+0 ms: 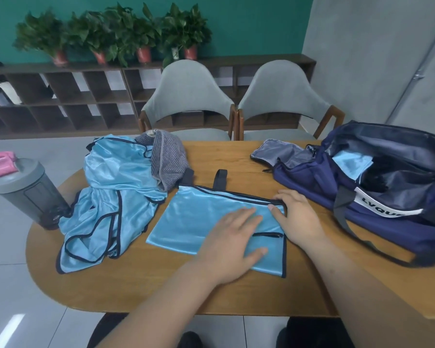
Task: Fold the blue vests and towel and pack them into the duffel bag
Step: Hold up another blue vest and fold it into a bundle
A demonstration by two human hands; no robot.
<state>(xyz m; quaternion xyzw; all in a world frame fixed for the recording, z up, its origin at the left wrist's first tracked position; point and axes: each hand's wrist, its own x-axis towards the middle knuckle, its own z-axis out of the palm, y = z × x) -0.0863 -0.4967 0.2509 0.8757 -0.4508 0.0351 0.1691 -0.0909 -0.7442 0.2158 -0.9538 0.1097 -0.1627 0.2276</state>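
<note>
Mid-fold: left hand presses flat on the vest; right hand beside it, grip unclear; probably another fold next.
</note>
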